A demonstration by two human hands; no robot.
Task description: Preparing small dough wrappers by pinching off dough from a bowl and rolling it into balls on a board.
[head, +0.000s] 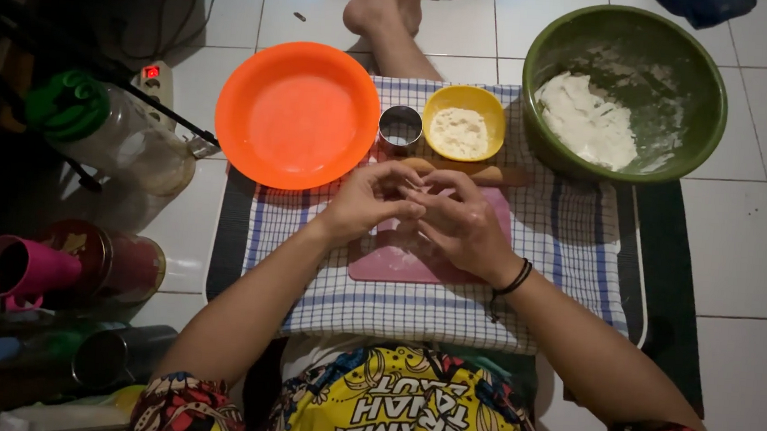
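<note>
1. While the person is sitting on the floor, the left hand and right hand are meeting fingertip to fingertip above a pink board; I cannot tell what they are pinching.
2. A rolling pin, metal ring cutter and yellow flour bowl are sitting just behind.
3. An orange plate and green bowl are flanking them.

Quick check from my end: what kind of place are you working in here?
Probably a home floor set up for dough work. A checked cloth lies on white floor tiles, with a green bowl of dough, a small yellow bowl of flour and a rolling pin.
</note>
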